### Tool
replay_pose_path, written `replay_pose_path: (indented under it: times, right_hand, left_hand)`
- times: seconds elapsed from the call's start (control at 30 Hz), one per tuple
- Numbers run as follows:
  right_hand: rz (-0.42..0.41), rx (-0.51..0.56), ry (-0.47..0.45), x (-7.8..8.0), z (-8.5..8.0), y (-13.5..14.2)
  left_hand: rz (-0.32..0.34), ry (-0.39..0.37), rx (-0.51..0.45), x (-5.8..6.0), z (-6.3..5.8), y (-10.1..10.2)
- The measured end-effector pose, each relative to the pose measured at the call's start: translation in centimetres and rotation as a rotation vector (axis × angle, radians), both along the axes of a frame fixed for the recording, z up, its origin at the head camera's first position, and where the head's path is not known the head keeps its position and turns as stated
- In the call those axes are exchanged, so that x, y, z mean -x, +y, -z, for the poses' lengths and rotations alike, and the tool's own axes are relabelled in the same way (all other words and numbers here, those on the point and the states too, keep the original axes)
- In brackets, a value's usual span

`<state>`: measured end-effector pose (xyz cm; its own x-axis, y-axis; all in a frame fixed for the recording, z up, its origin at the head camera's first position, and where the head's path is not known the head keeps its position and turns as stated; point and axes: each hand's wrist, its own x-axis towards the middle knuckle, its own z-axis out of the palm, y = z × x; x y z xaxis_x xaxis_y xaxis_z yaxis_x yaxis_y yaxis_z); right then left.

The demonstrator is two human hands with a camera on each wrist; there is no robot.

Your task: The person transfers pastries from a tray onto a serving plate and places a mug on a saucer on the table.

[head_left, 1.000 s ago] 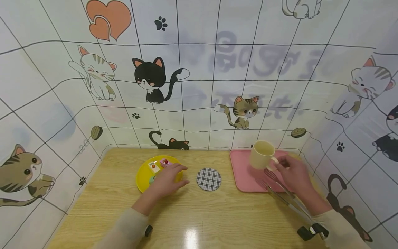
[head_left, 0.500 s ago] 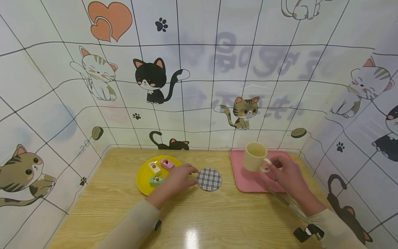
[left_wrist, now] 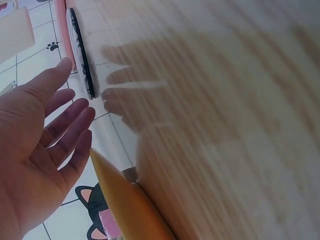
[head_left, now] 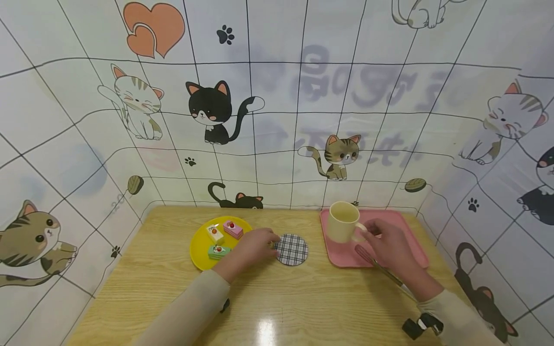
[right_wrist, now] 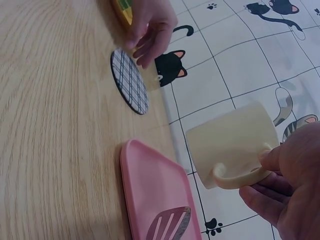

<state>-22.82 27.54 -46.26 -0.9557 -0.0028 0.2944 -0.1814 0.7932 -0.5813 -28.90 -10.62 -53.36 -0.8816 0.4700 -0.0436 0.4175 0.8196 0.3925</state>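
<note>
A cream mug (head_left: pixel 343 222) is in my right hand (head_left: pixel 391 244), whose thumb and fingers pinch the handle (right_wrist: pixel 240 179). In the right wrist view the mug hangs tilted, raised over the pink tray (right_wrist: pixel 150 175). My left hand (head_left: pixel 255 247) reaches over the right edge of the yellow plate (head_left: pixel 196 250); its fingers are loosely bent with nothing between them. The fingertips come right to the left rim of a round checked coaster (head_left: pixel 294 250). In the left wrist view the coaster (left_wrist: pixel 81 52) appears edge-on beyond the fingers.
Several small toy cakes, including a pink one (head_left: pixel 233 228) and a green one (head_left: pixel 219 252), lie on the plate. A slotted metal utensil (right_wrist: pixel 171 222) extends under my right forearm over the tray's front edge. The cat-print wall (head_left: pixel 277 144) encloses the wooden table's far side.
My right hand has carried the mug leftward and slightly nearer over the tray. My left hand has moved right from the plate to the coaster's edge.
</note>
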Motion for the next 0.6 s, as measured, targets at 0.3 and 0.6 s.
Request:
replay_pose_path:
  times: [0.3,0.6]
  right_hand:
    - [-0.040,0.032,0.000,0.2,0.3,-0.9]
    - [-0.092,0.103,-0.047,0.4,0.5,-2.2]
  left_hand:
    - [0.022,0.011,0.025,0.4,0.5,-0.3]
    - [0.027,0.015,0.020,0.4,0.7,-0.4]
